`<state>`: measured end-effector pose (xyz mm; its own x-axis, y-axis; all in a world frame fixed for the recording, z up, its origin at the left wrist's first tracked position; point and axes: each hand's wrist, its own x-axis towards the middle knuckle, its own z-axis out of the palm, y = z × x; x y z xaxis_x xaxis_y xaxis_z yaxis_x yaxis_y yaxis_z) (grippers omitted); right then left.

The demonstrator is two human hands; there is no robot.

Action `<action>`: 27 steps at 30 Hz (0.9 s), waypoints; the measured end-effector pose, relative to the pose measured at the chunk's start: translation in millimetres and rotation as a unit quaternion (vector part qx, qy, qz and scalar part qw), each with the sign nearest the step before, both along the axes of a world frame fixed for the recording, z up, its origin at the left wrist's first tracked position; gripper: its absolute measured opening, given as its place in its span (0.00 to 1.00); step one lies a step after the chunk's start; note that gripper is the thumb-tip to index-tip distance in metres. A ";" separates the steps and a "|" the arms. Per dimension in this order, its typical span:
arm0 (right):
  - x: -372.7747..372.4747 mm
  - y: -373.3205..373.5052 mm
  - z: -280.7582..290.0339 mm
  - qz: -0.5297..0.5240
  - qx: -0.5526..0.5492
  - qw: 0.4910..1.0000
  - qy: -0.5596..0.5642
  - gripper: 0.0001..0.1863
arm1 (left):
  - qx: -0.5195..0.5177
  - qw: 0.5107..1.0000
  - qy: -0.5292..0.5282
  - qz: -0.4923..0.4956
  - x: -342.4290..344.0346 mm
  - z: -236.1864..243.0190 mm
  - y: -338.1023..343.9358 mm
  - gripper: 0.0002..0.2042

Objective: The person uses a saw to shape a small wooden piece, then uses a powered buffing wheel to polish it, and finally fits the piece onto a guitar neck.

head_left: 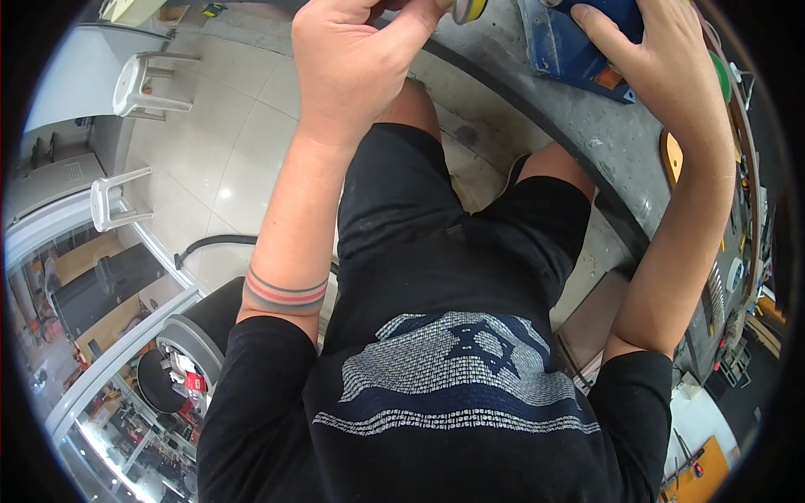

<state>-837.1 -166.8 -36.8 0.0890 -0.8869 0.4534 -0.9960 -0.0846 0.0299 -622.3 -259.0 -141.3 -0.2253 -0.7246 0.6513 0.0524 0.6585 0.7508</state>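
Observation:
At the top edge, my left hand [356, 75] is closed, with thumb and fingers pinched together. What it grips is cut off by the picture's edge. Just beside its fingertips shows the rim of a round yellow and dark disc [473, 10]; I cannot tell whether the hand holds it. My right hand [658, 54] rests against a blue metal machine [558, 50] on the grey workbench [579, 117]. Its thumb stretches across the machine, apart from the fingers, which are partly out of view.
The bench's dark curved edge [537, 109] runs in front of my knees. Beyond my right forearm lie a yellow-orange handled tool [672, 157] and other tools. White plastic stools [132, 84] stand on the tiled floor at left. A dark hose [214, 241] and an open bin [189, 339] are nearer.

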 end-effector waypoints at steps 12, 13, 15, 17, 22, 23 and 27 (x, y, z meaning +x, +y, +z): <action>-1.5 -0.3 6.8 -0.002 0.004 1.000 0.000 0.35 | -0.042 0.999 -0.028 0.000 5.2 1.6 -3.7 0.05; 2.7 0.5 9.0 -0.006 0.014 1.000 0.001 0.35 | -0.056 0.998 -0.028 -0.001 4.1 2.9 -3.8 0.05; 9.8 1.1 11.4 -0.026 0.026 0.999 0.011 0.35 | -0.053 0.998 -0.039 0.013 1.8 5.2 2.0 0.05; 9.5 -0.1 9.0 -0.042 0.027 0.999 0.019 0.35 | -0.051 0.997 -0.053 0.029 1.9 6.4 3.2 0.05; -10.7 -4.2 -4.9 -0.005 -0.013 1.000 0.019 0.35 | -0.077 0.996 -0.048 0.022 2.6 2.7 -2.3 0.05; -12.8 -4.1 -6.4 0.009 -0.020 1.000 0.016 0.35 | -0.077 0.996 -0.048 0.022 2.7 3.0 -2.1 0.05; 2.9 -0.7 6.6 -0.012 0.000 1.000 0.020 0.35 | -0.083 0.995 -0.058 0.020 3.7 2.8 -2.3 0.05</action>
